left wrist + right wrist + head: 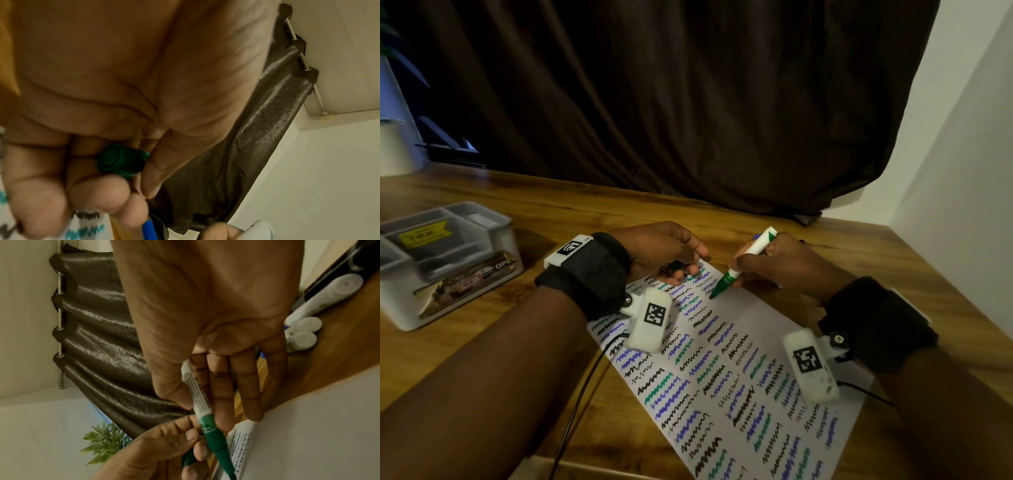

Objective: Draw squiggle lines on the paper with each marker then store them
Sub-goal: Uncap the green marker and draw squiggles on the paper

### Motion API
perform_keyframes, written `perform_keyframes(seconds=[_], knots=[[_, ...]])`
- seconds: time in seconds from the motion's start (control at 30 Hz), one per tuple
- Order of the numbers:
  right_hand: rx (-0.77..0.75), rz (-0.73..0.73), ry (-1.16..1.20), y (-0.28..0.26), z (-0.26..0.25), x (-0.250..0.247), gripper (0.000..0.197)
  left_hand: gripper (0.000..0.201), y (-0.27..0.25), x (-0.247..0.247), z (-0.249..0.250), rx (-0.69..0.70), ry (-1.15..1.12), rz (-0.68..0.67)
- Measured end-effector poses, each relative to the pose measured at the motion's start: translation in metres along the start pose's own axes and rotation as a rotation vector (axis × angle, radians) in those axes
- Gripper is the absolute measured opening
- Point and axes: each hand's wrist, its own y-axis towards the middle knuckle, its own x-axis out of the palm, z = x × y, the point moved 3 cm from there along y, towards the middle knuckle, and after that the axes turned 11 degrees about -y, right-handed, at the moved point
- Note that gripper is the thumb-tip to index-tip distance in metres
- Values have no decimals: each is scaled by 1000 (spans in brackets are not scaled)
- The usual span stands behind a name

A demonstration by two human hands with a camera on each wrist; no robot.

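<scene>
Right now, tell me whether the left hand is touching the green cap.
Touching. The left wrist view shows the left hand with fingers curled round the green cap.

A dark brown curtain (688,102) hangs behind the wooden table (585,205); a white wall (962,154) stands at right

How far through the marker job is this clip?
Done: the paper already carries many black, blue and teal squiggles. In hand: right hand holds the uncapped green marker tip-down; left hand holds its cap. Left: capping and storing.
</scene>
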Motion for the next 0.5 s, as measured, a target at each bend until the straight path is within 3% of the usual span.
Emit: perform_keyframes(seconds=[0.5], knots=[[-24, 6, -21, 2, 2, 1, 15, 25, -1, 1, 1, 2, -2, 23]])
